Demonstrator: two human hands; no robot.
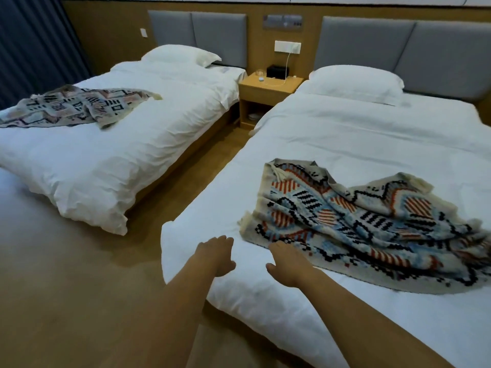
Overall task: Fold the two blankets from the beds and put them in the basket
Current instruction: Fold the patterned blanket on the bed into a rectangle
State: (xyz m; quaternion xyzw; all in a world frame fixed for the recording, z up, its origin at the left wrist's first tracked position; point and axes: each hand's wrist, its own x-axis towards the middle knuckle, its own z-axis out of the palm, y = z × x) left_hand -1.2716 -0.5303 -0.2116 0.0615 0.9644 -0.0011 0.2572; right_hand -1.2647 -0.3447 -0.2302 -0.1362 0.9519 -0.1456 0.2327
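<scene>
A crumpled patterned blanket in cream, blue, red and black (372, 224) lies on the near right bed (345, 134). A second, paler patterned blanket (71, 106) is spread rumpled on the far left bed (119, 155). Both my arms reach forward over the right bed's near corner. My left hand (215, 254) hovers over the white cover with its fingers relaxed and holds nothing. My right hand (288, 262) is stretched out palm down, its fingertips at the near edge of the blanket. No basket is in view.
A wooden nightstand (268, 88) with a black box, a glass and a white cable stands between the beds. White pillows (356, 82) lie at each grey headboard. A brown floor aisle (186, 168) runs between the beds. Dark curtains hang at far left.
</scene>
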